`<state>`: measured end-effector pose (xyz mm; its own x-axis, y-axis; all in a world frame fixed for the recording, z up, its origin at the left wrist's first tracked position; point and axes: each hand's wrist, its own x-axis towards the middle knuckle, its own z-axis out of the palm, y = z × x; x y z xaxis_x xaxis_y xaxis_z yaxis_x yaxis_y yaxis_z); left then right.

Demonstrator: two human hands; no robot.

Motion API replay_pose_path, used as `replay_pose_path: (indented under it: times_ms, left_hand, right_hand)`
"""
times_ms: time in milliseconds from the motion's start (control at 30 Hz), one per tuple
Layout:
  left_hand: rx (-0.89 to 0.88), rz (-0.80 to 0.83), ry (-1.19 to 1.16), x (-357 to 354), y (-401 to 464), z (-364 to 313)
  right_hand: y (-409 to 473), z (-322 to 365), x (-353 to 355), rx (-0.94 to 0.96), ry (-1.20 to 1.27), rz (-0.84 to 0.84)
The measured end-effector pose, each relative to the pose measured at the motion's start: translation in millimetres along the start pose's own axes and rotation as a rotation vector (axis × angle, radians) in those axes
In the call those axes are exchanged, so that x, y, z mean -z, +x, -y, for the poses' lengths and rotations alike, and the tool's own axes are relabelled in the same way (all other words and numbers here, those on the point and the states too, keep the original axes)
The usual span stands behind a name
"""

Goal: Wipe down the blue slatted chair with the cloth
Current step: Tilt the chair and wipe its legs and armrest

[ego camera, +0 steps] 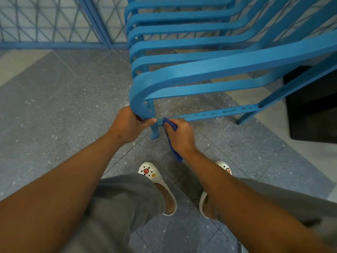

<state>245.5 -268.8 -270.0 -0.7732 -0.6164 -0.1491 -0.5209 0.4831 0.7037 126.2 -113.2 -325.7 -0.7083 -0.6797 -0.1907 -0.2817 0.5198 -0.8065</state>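
Grey speckled floor tiles (54, 106) run under the blue chair (209, 70). I see my left hand (127, 125) gripping the curved front slat end, while my right hand (179, 133) just beside it clutches the cloth (172, 136) against the low crossbar (209, 115).

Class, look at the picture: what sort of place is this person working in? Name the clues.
Probably a tiled balcony or porch: a blue lattice railing runs behind the blue slatted chair, and the floor is speckled stone tile.
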Motion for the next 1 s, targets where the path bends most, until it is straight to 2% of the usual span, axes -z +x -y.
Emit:
replay_pose_path:
  times_ms: [233,433,633,733,900,1000]
  left_hand:
    - [-0.042,0.047,0.001,1.1,6.0,3.5]
    - [-0.065,0.062,0.034,0.4,7.4,4.3]
    - [-0.051,0.091,0.016,0.6,9.2,4.4]
    - [-0.049,0.083,0.017,1.2,8.6,3.6]
    - [-0.055,0.100,0.032,2.1,10.5,4.1]
    - [-0.038,0.121,0.029,2.8,11.4,5.2]
  right_hand:
    - [9.0,11.3,-15.6,0.062,-0.117,0.026]
    - [14.9,-10.1,8.2,-0.091,-0.082,-0.153]
    - [6.6,10.7,-17.9,0.033,-0.150,-0.032]
    - [10.1,4.0,-5.6,0.061,-0.176,0.012]
    - [11.9,-15.2,11.1,-0.104,-0.069,-0.183]
    - [4.8,3.3,-14.7,-0.126,-0.032,-0.149]
